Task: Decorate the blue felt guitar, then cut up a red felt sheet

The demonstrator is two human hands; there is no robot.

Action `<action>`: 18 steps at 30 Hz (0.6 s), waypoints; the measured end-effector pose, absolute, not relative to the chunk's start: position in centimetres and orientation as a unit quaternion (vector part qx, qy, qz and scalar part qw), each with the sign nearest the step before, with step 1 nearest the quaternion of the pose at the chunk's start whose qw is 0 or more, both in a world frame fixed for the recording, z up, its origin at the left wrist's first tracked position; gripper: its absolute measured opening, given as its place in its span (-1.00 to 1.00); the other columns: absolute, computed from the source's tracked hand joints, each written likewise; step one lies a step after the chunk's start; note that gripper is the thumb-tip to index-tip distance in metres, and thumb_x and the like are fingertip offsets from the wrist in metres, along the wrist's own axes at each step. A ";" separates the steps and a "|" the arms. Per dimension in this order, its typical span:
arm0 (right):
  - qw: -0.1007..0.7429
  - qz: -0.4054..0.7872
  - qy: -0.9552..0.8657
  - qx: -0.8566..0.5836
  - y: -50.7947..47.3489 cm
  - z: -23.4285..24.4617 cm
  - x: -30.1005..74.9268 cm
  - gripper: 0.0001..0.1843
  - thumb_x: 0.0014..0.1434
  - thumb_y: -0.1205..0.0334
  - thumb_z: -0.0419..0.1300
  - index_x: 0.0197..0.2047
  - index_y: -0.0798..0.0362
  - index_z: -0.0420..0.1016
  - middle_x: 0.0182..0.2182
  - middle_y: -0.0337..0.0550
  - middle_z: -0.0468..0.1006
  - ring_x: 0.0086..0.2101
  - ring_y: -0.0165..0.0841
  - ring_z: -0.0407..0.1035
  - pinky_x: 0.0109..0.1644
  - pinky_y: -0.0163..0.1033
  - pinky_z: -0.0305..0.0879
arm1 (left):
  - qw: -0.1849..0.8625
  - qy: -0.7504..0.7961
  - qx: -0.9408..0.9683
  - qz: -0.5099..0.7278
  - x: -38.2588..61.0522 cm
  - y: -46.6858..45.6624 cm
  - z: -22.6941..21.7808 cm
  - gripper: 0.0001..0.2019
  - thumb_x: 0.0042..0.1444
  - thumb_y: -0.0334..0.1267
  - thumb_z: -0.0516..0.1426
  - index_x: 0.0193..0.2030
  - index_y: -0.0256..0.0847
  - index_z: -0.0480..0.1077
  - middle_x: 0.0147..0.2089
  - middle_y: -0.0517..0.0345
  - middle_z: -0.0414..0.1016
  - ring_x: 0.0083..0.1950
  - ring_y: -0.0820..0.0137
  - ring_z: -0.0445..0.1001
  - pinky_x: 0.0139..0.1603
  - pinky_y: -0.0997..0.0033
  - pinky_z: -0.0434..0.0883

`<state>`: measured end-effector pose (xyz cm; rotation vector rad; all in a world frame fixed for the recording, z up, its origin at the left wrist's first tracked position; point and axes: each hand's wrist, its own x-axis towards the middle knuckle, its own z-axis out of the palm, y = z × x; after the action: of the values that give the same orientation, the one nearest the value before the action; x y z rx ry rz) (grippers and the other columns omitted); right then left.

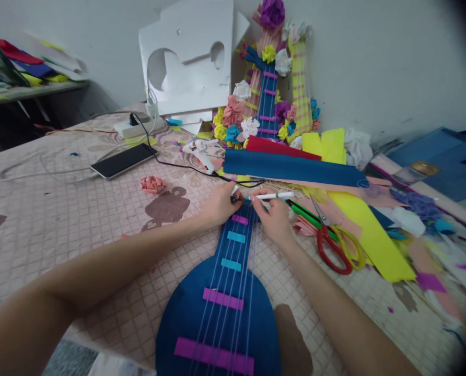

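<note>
A blue paper guitar (221, 308) with pink and light-blue strips and thin strings lies in front of me, its neck pointing away. My left hand (219, 204) rests closed at the top of the neck, fingers pinched on something small I cannot make out. My right hand (272, 213) is closed at the same spot and holds a white pen (274, 196) with a green cap, lying sideways across the neck's end.
Red and yellow scissors (335, 243) lie right of my right hand. Blue (291, 168), red and yellow paper sheets (370, 235) lie beyond. A glue gun (201, 151), phone (123, 160), power strip (137, 127), pink paper flower (153, 184) and finished flowered guitars (268, 89) stand behind.
</note>
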<state>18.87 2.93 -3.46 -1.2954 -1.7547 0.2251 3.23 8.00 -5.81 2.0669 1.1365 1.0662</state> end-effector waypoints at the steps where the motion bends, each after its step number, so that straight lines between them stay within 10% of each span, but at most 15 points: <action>1: 0.456 0.092 -0.712 -0.526 2.9 -3.4 18.9 -0.88 0.21 0.16 0.08 -0.30 -0.02 0.39 -0.36 -0.15 0.54 -0.28 -0.25 0.40 -0.17 -0.16 0.28 | 0.272 0.423 0.769 0.395 3.2 8.0 -5.8 -0.84 -0.08 -0.43 0.12 -0.46 -0.18 0.17 -0.36 0.21 0.51 -0.32 0.40 0.43 -0.28 0.39 0.32; 18: 0.460 0.090 -0.701 -0.538 2.8 -3.4 19.0 -0.88 0.21 0.17 0.09 -0.30 0.00 0.40 -0.37 -0.16 0.53 -0.31 -0.27 0.40 -0.21 -0.18 0.26 | 0.272 0.417 0.767 0.405 3.2 8.0 -5.8 -0.84 -0.07 -0.44 0.12 -0.47 -0.18 0.18 -0.37 0.21 0.50 -0.32 0.40 0.44 -0.27 0.38 0.32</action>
<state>18.98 2.81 -3.45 -1.3250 -1.7250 0.2225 3.23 7.97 -5.79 2.0638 1.1228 1.0916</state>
